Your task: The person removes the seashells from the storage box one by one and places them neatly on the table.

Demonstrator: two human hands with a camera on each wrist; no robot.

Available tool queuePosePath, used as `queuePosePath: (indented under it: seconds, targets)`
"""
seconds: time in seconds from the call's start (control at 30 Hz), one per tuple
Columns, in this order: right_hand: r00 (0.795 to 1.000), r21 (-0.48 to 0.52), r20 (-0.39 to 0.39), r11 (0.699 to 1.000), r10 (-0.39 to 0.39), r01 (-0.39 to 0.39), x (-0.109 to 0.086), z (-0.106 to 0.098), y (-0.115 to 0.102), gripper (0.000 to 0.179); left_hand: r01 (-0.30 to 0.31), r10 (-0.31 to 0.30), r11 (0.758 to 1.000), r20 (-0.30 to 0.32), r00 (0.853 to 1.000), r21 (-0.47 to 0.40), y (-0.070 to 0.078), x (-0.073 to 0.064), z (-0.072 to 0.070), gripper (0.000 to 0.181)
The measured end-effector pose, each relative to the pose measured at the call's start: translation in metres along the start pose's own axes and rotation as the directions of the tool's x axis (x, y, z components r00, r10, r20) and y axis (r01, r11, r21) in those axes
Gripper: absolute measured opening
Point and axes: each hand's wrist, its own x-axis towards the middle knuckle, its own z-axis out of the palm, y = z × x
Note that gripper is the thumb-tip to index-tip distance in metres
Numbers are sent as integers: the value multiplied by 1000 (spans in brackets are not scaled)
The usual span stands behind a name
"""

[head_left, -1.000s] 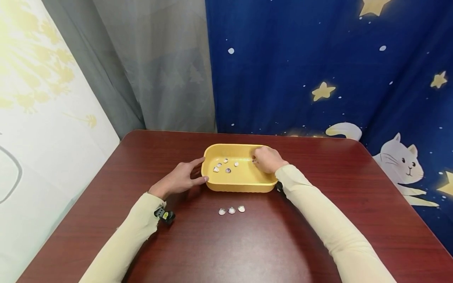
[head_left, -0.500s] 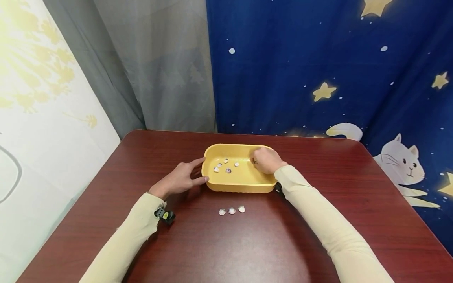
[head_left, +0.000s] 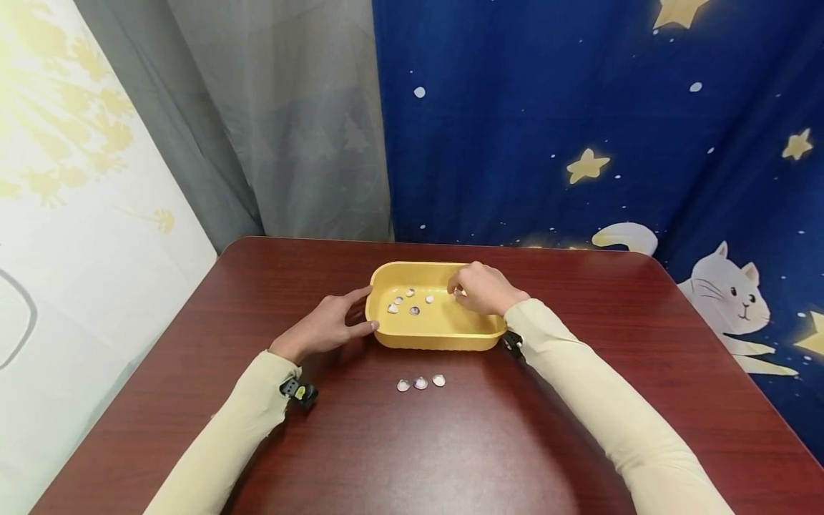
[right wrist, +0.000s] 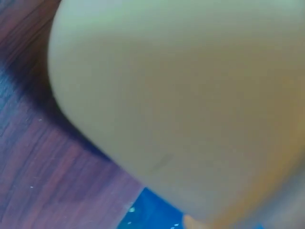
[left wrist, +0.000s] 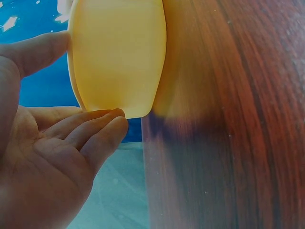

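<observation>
A yellow tray [head_left: 438, 335] with rounded corners stands on the table, several small whitish seashells [head_left: 415, 310] lying in its left half. At its left end, my left hand [head_left: 328, 323] touches the tray with spread, fairly straight fingers; the left wrist view shows the thumb [left wrist: 45, 50] at the rim and the other fingers against the end wall. Over the right half of the tray is my right hand [head_left: 484, 287], pinching a small pale seashell [head_left: 458, 292] that the fingers partly cover. Three more seashells [head_left: 420, 383] lie in a short row on the table before the tray.
The dark red wooden table [head_left: 290, 465] reaches back to a grey curtain [head_left: 309, 143] and a blue curtain [head_left: 515, 143] printed with stars and a cat. In the right wrist view the tray's outer wall [right wrist: 157, 109] fills most of the picture and hides the fingers.
My right hand has shifted slightly left and lifted a little, and the seashell shows again at its fingertips. The left hand, the tray and the row of seashells stay in place.
</observation>
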Motion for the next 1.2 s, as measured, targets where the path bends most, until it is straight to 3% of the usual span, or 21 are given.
queuePosePath:
  seconds: [0.3,0.6,0.97,1.2]
  targets:
    - [996,60,-55,996,-69,72,-20,-19,-18,11,8,-8,1000,6,1000,-8,0,0,0,80]
    - [977,100,-134,979,-164,178,-50,-32,-38,10,12,-12,1000,3,1000,-4,-1,-1,0,81]
    - [956,146,-157,951,-248,271,-78,-28,-54,10,16,-15,1000,5,1000,-19,0,-1,1,81]
    - [949,164,-104,936,-299,313,-91,-16,-61,7,17,-16,1000,7,1000,-18,1,-1,2,81]
